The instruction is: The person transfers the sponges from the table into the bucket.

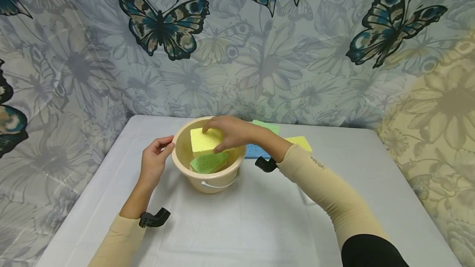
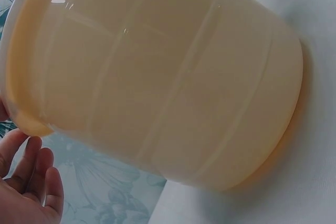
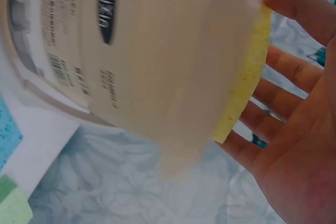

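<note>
A cream plastic bucket [image 1: 198, 179] stands upright on the white-covered table. My left hand [image 1: 154, 162] pinches its rim at the left side, and the left wrist view shows the fingers [image 2: 29, 169] curled just beneath that rim. Over the bucket's mouth, my right hand [image 1: 231, 130] grips a yellow sponge [image 1: 203, 141] between thumb and fingers. The same yellow sponge [image 3: 249, 72] shows past the bucket's rim in the right wrist view. A green sponge [image 1: 209, 163] lies inside the bucket, in front of the yellow one; the bucket's floor is hidden.
Behind my right forearm lie a blue sponge [image 1: 256, 151], another yellow one [image 1: 301, 141] and a light green one [image 1: 268, 126], each partly covered. The bucket's thin white handle [image 1: 219, 186] hangs down in front. A butterfly-patterned cloth [image 1: 267, 69] backs the table.
</note>
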`<action>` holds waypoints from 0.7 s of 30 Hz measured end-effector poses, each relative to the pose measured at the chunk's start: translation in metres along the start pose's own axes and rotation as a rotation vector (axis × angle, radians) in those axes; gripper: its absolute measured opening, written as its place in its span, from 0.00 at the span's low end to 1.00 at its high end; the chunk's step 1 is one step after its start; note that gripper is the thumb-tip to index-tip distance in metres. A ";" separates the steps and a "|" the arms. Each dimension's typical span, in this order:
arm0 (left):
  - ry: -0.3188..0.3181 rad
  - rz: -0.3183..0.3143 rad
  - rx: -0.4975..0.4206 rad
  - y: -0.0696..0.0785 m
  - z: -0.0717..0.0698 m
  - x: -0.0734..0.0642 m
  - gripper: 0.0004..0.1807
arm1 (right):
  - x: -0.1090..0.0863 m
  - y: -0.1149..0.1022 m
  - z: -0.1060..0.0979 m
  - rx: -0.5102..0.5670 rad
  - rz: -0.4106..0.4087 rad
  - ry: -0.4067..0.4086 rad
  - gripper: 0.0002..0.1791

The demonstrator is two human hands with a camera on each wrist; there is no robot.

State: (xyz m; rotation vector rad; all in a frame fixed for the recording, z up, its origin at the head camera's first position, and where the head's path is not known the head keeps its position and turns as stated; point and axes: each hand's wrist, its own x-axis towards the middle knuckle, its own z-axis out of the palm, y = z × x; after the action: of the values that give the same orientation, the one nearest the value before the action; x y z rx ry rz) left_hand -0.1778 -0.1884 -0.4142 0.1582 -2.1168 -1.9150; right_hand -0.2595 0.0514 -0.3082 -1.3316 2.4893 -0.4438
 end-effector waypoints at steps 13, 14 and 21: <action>-0.005 0.010 -0.022 -0.002 -0.001 0.001 0.16 | 0.016 0.002 0.023 -0.064 -0.036 -0.079 0.33; -0.006 0.011 -0.020 -0.002 -0.001 0.001 0.16 | 0.017 0.002 0.024 -0.072 -0.033 -0.089 0.33; -0.004 0.016 -0.019 -0.002 0.000 0.001 0.16 | 0.022 0.003 0.029 -0.133 -0.017 -0.123 0.32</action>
State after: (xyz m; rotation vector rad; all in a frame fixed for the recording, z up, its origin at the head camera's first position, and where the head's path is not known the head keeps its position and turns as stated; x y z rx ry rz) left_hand -0.1789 -0.1894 -0.4159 0.1328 -2.0951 -1.9274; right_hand -0.2624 0.0302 -0.3384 -1.3859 2.4439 -0.1965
